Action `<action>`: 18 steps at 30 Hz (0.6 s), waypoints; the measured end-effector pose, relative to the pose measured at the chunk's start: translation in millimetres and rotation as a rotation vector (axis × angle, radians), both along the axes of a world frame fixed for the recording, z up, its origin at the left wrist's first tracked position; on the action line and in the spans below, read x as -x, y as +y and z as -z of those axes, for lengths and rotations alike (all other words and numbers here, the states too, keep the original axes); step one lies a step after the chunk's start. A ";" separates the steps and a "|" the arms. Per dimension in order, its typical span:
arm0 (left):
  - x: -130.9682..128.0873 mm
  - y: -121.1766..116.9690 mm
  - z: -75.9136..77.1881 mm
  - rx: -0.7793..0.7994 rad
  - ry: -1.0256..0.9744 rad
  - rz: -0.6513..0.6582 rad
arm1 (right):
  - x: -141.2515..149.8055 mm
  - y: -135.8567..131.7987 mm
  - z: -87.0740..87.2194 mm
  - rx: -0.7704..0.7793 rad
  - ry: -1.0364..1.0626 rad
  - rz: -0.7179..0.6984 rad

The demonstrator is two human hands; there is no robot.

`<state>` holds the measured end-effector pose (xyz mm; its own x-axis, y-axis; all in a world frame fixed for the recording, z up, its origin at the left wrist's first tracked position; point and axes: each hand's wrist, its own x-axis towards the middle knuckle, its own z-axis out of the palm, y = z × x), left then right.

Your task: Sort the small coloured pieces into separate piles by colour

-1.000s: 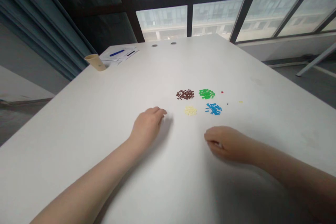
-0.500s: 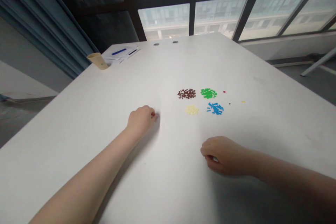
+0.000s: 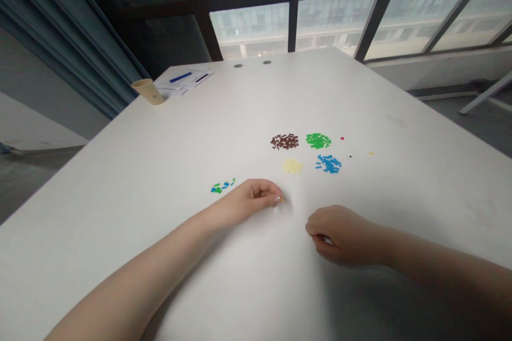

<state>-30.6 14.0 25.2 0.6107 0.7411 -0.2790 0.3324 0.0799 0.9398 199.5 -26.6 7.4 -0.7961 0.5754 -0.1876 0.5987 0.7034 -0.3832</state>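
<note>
Between thumb and fingertips my left hand [image 3: 256, 198] pinches a tiny yellow piece [image 3: 282, 200], just above the white table. Left of that hand lies a small mixed group of green and blue pieces [image 3: 218, 187], partly beside my wrist. My right hand [image 3: 340, 235] rests closed on the table, fingertips pressed together; what they hold, if anything, is hidden. Beyond both hands sit separate piles of small flat pieces: brown [image 3: 285, 141], green [image 3: 318, 140], pale yellow [image 3: 293, 165] and blue [image 3: 328, 163].
Right of the piles lie a single red piece [image 3: 342, 138], a black one [image 3: 350, 156] and a yellow one [image 3: 371, 153]. A tan paper cup [image 3: 148, 91] stands at the table's left edge, near papers with a blue pen [image 3: 181, 77]. Windows rise behind the table.
My left hand has moved right, towards my right hand, and turned so the yellow piece shows. The mixed pieces it covered are now visible. My right hand stays put.
</note>
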 end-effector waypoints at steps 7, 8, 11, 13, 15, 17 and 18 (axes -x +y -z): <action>-22.5 -23.1 16.3 0.272 -0.303 0.031 | -0.3 1.3 1.5 0.003 0.028 0.007; -22.9 -23.4 16.2 0.268 -0.309 0.033 | -0.2 1.1 1.9 0.008 0.036 0.010; -22.7 -23.3 14.0 0.243 -0.315 0.037 | 0.3 0.0 3.2 0.014 0.073 0.053; -22.7 -23.3 13.2 0.230 -0.315 0.038 | 0.7 -0.2 3.7 0.015 0.110 0.121; -23.0 -23.4 13.6 0.220 -0.313 0.035 | 1.1 0.2 3.1 0.012 0.179 0.197; -23.3 -23.5 14.7 0.213 -0.313 0.027 | 1.5 1.0 1.0 -0.011 0.299 0.257; -23.5 -23.5 15.3 0.213 -0.312 0.024 | 1.7 1.1 -0.6 -0.029 0.373 0.276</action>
<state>-7.2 -9.6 10.0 0.7073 0.6708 -0.2231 0.0367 0.2803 0.9592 197.8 -25.4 8.0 -0.6229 0.7757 0.1014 0.5900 0.5509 -0.5903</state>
